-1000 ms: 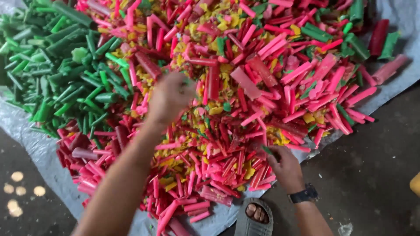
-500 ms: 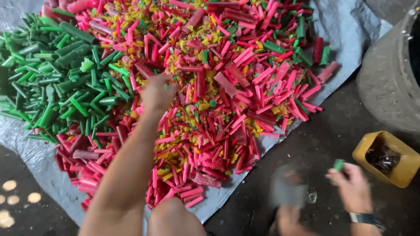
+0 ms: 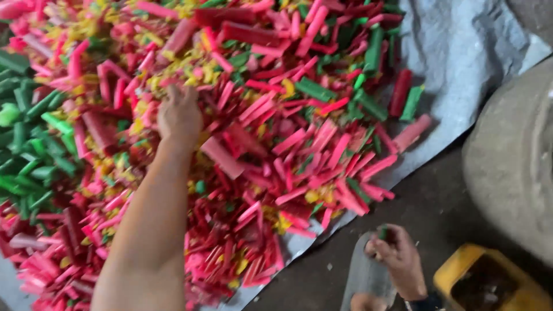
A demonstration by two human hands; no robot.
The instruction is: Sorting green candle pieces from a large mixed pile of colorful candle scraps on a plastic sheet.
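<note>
Pinching a small green piece (image 3: 382, 233), the right hand (image 3: 397, 262) has moved off the grey sheet (image 3: 461, 52); the left hand (image 3: 180, 115) still presses, fingers spread, on the pink sticks (image 3: 299, 138).

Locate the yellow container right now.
In the head view, the yellow container sits at the bottom right on the dark floor, beside the right hand and below the grey drum.

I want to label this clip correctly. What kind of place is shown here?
Probably an informal sorting workshop, on the ground. A big heap of pink, red, green and yellow plastic pieces lies on a grey tarp over a dark bare floor, with a yellow tub nearby.
</note>
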